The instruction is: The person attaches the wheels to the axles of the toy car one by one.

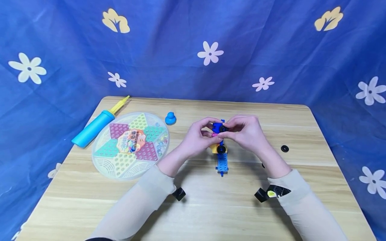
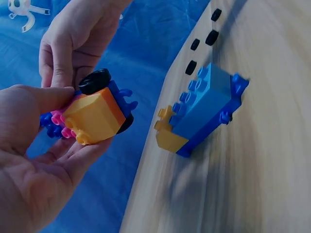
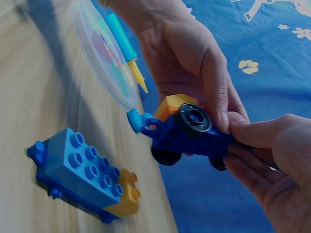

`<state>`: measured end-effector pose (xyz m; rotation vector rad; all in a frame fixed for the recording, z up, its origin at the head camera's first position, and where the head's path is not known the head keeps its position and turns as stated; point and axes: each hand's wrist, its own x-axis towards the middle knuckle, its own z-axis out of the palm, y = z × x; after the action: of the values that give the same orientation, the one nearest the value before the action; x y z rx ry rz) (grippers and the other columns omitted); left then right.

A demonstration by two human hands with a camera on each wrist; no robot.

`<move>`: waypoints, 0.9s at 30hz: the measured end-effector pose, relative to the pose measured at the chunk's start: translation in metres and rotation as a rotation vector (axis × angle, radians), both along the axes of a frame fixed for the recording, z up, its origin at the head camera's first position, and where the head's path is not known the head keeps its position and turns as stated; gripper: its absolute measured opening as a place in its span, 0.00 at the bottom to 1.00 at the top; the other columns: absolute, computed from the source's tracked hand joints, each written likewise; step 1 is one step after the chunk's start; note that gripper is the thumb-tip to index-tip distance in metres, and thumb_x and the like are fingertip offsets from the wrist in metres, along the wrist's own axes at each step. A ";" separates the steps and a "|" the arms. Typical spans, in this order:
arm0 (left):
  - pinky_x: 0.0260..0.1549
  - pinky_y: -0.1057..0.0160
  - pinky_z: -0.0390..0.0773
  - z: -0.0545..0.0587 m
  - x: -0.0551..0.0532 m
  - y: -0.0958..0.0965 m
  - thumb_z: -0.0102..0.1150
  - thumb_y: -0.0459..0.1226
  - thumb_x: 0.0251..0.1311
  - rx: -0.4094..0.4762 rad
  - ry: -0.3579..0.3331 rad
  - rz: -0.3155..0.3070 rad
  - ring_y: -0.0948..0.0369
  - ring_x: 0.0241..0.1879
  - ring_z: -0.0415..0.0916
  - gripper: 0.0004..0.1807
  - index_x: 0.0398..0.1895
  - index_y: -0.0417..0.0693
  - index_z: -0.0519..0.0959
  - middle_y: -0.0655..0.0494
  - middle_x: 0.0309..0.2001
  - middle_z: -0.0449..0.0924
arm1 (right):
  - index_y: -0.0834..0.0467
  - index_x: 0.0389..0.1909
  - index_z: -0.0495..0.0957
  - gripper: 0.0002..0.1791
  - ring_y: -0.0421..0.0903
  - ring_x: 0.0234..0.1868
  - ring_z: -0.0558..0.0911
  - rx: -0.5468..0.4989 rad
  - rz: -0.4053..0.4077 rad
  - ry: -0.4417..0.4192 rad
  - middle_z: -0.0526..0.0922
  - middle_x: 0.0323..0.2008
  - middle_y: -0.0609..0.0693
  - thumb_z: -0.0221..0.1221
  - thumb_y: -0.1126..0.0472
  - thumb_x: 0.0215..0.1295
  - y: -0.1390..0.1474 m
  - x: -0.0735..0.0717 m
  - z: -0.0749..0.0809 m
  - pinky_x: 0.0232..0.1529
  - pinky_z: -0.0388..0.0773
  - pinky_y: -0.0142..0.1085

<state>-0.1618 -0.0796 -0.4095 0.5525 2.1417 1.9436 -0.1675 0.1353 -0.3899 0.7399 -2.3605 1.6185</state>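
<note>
Between both hands a toy block car [image 2: 97, 116] is held up, with a blue chassis, black wheels [image 3: 194, 117], a yellow-orange block and pink pieces. My left hand [image 1: 197, 135] grips its side, thumb across the top and fingers beneath. On the other side, my right hand [image 1: 245, 132] pinches the far end of the chassis near a wheel, thumb against fingers. Part of that end is hidden by the fingertips. Below, a second block car [image 1: 222, 163] without visible wheels stands on the table, bearing a light blue brick [image 3: 90, 162] and a yellow one [image 3: 127, 194].
Several loose black wheels lie to the right, one wheel [image 1: 284, 148] apart. At left are a round Chinese checkers board [image 1: 101, 167], a blue and yellow hand pump [image 1: 94, 129] and a small blue duck [image 1: 170, 118]. A blue flowered curtain [image 1: 169, 67] stands behind the table.
</note>
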 end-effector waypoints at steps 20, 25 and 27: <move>0.36 0.54 0.87 0.001 -0.007 -0.013 0.70 0.34 0.70 -0.034 -0.015 -0.063 0.49 0.43 0.87 0.27 0.70 0.56 0.77 0.43 0.58 0.78 | 0.65 0.49 0.89 0.17 0.47 0.37 0.88 -0.014 0.108 0.073 0.89 0.39 0.51 0.76 0.74 0.58 0.008 0.001 -0.006 0.44 0.88 0.37; 0.40 0.50 0.88 0.001 -0.009 -0.014 0.71 0.36 0.69 -0.078 0.027 -0.042 0.50 0.43 0.86 0.28 0.71 0.59 0.77 0.45 0.57 0.80 | 0.65 0.47 0.89 0.15 0.46 0.36 0.88 -0.009 0.087 0.067 0.89 0.39 0.54 0.76 0.73 0.58 0.013 0.000 -0.004 0.42 0.88 0.36; 0.41 0.52 0.88 0.001 -0.010 -0.015 0.72 0.35 0.68 -0.088 0.052 -0.032 0.51 0.43 0.86 0.30 0.72 0.60 0.76 0.47 0.56 0.81 | 0.64 0.47 0.89 0.15 0.46 0.36 0.88 0.000 0.073 0.054 0.89 0.39 0.54 0.76 0.72 0.59 0.015 -0.001 -0.002 0.41 0.87 0.35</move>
<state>-0.1717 -0.0943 -0.4084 0.6241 2.2223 1.8283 -0.1681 0.1507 -0.3921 0.8681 -2.3222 1.6053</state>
